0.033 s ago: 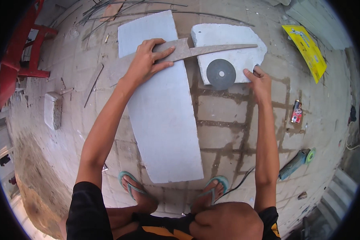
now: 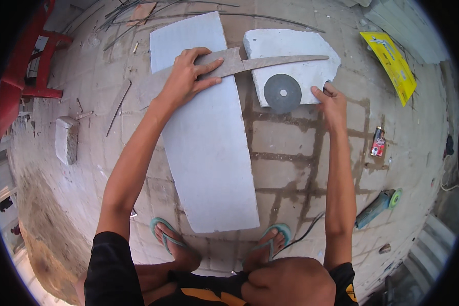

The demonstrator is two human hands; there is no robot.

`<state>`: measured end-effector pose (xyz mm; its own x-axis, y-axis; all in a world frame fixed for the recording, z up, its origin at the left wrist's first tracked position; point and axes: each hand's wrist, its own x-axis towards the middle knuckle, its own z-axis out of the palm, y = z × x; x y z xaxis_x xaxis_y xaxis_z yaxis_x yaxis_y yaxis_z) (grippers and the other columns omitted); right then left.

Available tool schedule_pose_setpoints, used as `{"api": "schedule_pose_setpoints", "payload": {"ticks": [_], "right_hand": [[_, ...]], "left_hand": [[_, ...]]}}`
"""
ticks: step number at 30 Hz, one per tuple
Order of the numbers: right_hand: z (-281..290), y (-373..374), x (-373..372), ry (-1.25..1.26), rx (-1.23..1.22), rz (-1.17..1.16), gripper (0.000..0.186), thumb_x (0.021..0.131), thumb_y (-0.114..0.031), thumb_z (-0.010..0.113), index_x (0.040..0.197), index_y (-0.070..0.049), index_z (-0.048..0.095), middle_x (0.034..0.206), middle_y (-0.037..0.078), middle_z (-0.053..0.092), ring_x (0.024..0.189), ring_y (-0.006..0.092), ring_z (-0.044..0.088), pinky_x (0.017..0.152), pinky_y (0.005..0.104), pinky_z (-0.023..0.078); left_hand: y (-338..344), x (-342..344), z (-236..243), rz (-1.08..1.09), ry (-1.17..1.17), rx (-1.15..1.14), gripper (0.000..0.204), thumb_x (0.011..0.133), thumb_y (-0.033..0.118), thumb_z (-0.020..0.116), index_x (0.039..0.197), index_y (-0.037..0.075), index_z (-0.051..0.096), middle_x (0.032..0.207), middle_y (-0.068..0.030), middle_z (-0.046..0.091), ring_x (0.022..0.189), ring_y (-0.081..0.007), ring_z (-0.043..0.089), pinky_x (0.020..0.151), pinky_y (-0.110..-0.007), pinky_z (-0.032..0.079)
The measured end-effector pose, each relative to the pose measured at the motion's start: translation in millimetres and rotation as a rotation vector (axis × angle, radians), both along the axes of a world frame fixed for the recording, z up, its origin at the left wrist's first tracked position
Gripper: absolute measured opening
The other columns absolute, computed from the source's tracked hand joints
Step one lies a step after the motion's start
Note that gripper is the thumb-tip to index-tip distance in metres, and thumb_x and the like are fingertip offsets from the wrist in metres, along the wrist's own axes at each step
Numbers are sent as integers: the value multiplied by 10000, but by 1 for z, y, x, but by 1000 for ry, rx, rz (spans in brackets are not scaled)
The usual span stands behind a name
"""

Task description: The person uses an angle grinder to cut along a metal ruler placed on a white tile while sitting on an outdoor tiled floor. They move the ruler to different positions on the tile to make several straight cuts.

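A long slab lies on the paved floor; a template spans its far end onto a broken slab at right; a disc sits on that.

A long grey blade-shaped template, wide at its left end and tapering to a curved point at the right, lies flat across two pieces; its broad part rests on the slab, a long pale rectangle running away from the feet on the tiled floor; its tip rests on the chunk, a white broken-edged piece just right of the slab; a dark round disc lies flat on the chunk's near part.
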<state>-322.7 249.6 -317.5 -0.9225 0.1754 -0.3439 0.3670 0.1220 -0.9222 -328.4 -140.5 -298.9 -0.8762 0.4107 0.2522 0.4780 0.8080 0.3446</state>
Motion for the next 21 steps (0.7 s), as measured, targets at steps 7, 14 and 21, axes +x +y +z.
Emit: {"api": "schedule_pose_setpoints", "payload": {"ticks": [7,14,21], "right_hand": [[0,1,0,-28,-55,-9,500,909,-176,790,1312,75,633,1151,115,723,1000,156,679,797,302,552],[10,64,81,76,395,-220,706,925,-332,763,1416,116,523,1274,235,680,1129,235,673,940,344,534],[-22,213,291,-694,1480,-597,1169,780,-703,734,1585,0,259,1555,256,367,1348,457,467,1036,623,426]], "left_hand": [[-7,2,-2,-11,-38,28,497,847,336,798,1319,200,724,1393,-98,569,1252,-303,511,1108,-416,417],[-9,2,-1,-28,-18,20,512,867,385,771,1338,195,710,1409,-113,567,1295,-313,497,1127,-421,389],[-13,-5,-8,-98,26,48,515,866,390,773,1335,185,712,1387,-139,574,1269,-323,512,1105,-431,394]]}}
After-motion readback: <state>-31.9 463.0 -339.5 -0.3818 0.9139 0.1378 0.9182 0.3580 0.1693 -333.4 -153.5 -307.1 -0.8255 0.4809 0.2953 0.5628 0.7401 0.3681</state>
